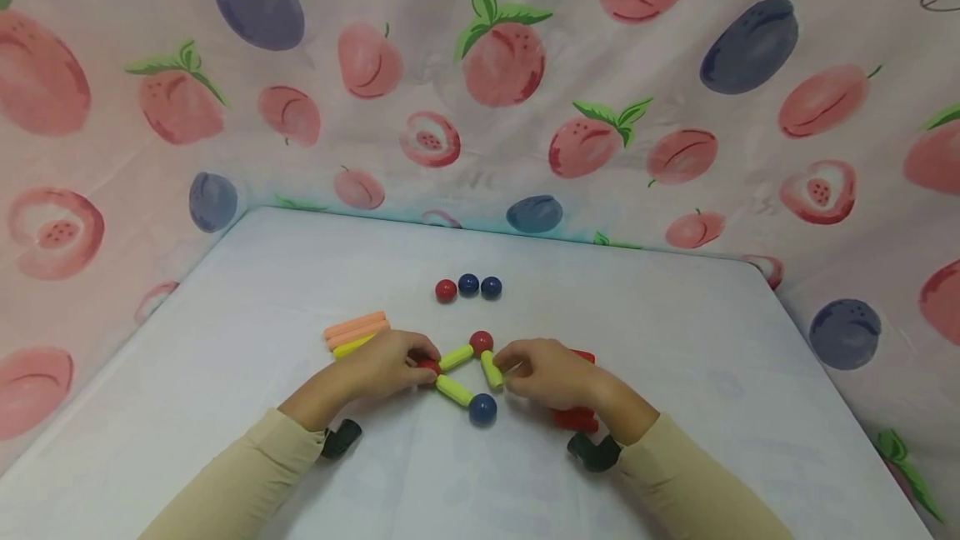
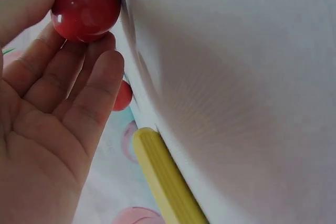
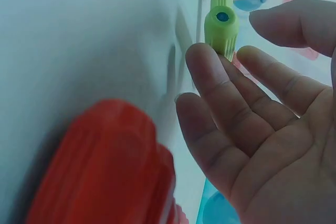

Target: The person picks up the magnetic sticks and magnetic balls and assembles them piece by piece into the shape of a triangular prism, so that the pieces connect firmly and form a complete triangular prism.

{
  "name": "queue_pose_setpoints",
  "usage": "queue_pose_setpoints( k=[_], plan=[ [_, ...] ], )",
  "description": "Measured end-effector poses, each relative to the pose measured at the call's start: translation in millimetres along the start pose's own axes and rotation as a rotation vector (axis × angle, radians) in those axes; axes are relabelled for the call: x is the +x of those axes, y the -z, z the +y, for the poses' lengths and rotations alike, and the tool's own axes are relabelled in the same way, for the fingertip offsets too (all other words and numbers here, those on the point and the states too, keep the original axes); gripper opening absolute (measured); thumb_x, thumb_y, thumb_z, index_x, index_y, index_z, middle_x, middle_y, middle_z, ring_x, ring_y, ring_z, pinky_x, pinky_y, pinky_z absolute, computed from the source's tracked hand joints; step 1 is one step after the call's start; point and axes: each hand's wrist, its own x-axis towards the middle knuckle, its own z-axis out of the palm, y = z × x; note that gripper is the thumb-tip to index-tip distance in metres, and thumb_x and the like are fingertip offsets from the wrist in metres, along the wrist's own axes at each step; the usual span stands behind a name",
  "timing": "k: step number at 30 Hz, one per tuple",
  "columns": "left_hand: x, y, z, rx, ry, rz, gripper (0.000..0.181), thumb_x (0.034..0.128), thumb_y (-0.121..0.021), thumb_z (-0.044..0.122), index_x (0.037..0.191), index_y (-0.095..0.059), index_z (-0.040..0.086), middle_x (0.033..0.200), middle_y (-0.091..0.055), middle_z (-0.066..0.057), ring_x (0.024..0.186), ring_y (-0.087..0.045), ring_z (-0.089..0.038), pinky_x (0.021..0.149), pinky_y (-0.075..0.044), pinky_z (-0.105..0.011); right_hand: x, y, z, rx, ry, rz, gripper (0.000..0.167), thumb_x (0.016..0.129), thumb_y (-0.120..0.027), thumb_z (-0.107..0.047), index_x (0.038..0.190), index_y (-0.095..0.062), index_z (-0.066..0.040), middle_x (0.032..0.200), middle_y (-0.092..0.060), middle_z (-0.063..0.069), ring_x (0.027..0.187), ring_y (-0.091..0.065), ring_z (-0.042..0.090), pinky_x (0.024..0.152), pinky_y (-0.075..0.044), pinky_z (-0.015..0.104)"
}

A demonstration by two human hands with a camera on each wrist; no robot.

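The left hand pinches a red ball between thumb and fingers. From that ball two yellow-green rods fan out: an upper rod reaches another red ball, and a lower rod ends at a blue ball. A third yellow-green rod hangs off the far red ball, its free end near the blue ball but apart from it. Beside this rod is the right hand; in the right wrist view its fingers are extended, with fingertips at the rod and the thumb off it.
Behind the joined pieces lie a loose red ball and two blue balls. Orange rods and a yellow rod are by the left hand. Red rods lie beside and partly under the right hand. A patterned cloth surrounds the white table.
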Motion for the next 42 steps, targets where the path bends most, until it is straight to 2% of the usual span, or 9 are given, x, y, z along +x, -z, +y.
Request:
queue_pose_setpoints(
  k=[7, 13, 17, 25, 30, 36, 42],
  plan=[
    [-0.3, -1.8, 2.2, 0.052, -0.004, -0.015, 0.035, 0.0845, -0.082, 0.02, 0.116, -0.069, 0.013, 0.096, -0.062, 0.005, 0.089, -0.057, -0.016, 0.077, -0.053, -0.029, -0.5, -3, 0, 0.017, 0.023, -0.01, 0.038, 0.091, -0.072, -0.02, 0.129, -0.065, -0.014, 0.119, -0.066, 0.0, 0.097, -0.063, 0.015, 0.08, -0.056, 0.031],
    [-0.3, -3.8, 4.0, 0.065, -0.008, 0.004, 0.033, 0.0848, -0.082, 0.018, 0.115, -0.069, 0.012, 0.094, -0.061, 0.005, 0.087, -0.057, -0.016, 0.077, -0.053, -0.029, -2.1, -6, -2, 0.053, -0.006, -0.017, 0.05, 0.085, -0.08, -0.034, 0.129, -0.065, -0.015, 0.107, -0.068, -0.005, 0.093, -0.064, 0.014, 0.077, -0.056, 0.031],
    [-1.0, -4.3, 5.4, 0.072, -0.002, 0.013, 0.033, 0.0846, -0.082, 0.019, 0.114, -0.069, 0.012, 0.092, -0.061, 0.005, 0.087, -0.056, -0.015, 0.077, -0.052, -0.029, -3.0, -8, -4, 0.054, -0.028, -0.032, 0.057, 0.081, -0.084, -0.037, 0.131, -0.063, -0.017, 0.103, -0.067, -0.006, 0.096, -0.062, 0.015, 0.077, -0.056, 0.032],
    [-1.5, -4.8, 6.5, 0.081, 0.004, 0.014, 0.032, 0.0841, -0.083, 0.018, 0.113, -0.07, 0.012, 0.091, -0.061, 0.005, 0.085, -0.056, -0.014, 0.075, -0.052, -0.027, -4.6, -15, -9, -0.001, -0.046, -0.012, 0.064, 0.079, -0.086, -0.034, 0.135, -0.061, -0.017, 0.117, -0.064, -0.004, 0.106, -0.061, 0.018, 0.079, -0.057, 0.031],
    [-2.0, -4.5, 7.4, 0.079, 0.007, 0.013, 0.032, 0.0842, -0.083, 0.018, 0.113, -0.07, 0.012, 0.092, -0.061, 0.005, 0.086, -0.056, -0.015, 0.076, -0.052, -0.028, -6.1, -21, -12, -0.066, -0.027, 0.007, 0.07, 0.078, -0.087, -0.033, 0.14, -0.057, -0.015, 0.126, -0.06, -0.003, 0.109, -0.058, 0.017, 0.084, -0.055, 0.031],
    [-2.0, -4.3, 8.7, 0.08, 0.025, 0.024, 0.033, 0.0839, -0.083, 0.018, 0.114, -0.07, 0.013, 0.092, -0.062, 0.006, 0.087, -0.057, -0.014, 0.078, -0.053, -0.029, -7.0, -24, -12, -0.103, 0.0, 0.01, 0.072, 0.079, -0.087, -0.032, 0.141, -0.055, -0.014, 0.125, -0.06, -0.003, 0.108, -0.058, 0.016, 0.084, -0.054, 0.03],
    [-1.8, -4.5, 7.9, 0.084, 0.013, 0.024, 0.033, 0.0843, -0.083, 0.017, 0.114, -0.07, 0.013, 0.093, -0.062, 0.006, 0.086, -0.056, -0.014, 0.078, -0.053, -0.029, -6.5, -25, -11, -0.104, -0.01, 0.019, 0.073, 0.078, -0.087, -0.033, 0.141, -0.055, -0.014, 0.127, -0.06, -0.003, 0.109, -0.059, 0.017, 0.085, -0.054, 0.031]
  ],
)
